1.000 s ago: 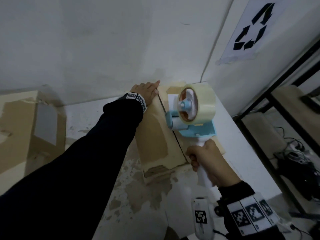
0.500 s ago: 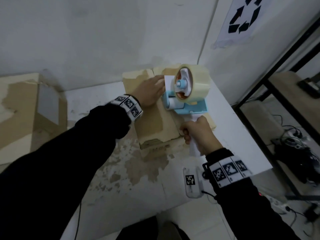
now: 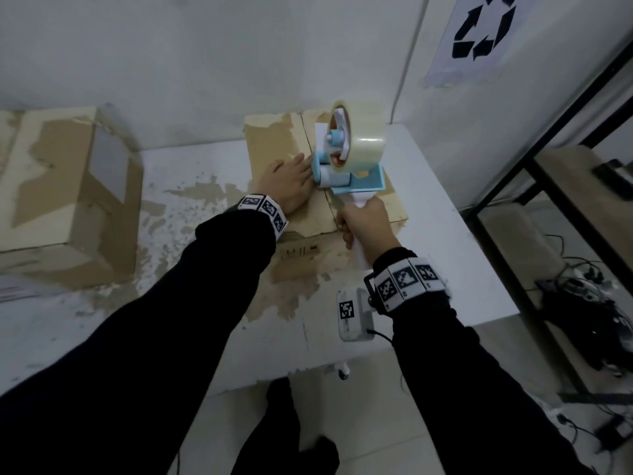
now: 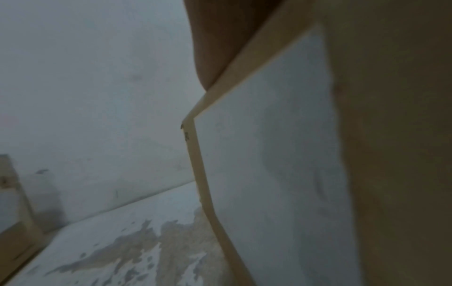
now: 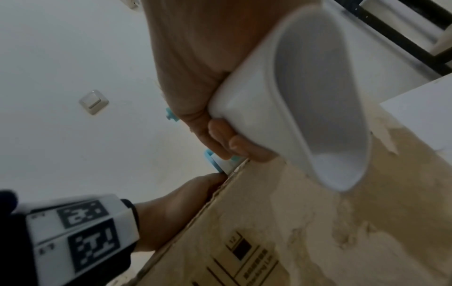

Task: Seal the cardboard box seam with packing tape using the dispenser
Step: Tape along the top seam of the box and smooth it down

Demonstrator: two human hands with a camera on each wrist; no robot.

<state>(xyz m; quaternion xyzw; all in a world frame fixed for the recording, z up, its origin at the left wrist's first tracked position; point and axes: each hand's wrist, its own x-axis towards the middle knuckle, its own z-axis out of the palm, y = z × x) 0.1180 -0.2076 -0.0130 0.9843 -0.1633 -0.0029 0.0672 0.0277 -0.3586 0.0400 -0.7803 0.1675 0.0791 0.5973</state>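
Note:
A worn cardboard box stands on the white table against the back wall, its centre seam running towards me. My right hand grips the white handle of a blue and white tape dispenser carrying a clear tape roll. The dispenser's front roller sits over the seam about halfway along the box top. My left hand lies flat on the left flap, fingers straight, fingertips beside the roller. The left wrist view shows only the box side and the palm edge.
A larger cardboard box stands at the table's left. A small white device with a marker tag lies near the table's front edge. A black metal shelf stands at the right, cables on the floor under it.
The dispenser has been drawn along the seam towards me, away from the wall. My left hand has slid back from the box's far end to mid-flap beside the roller.

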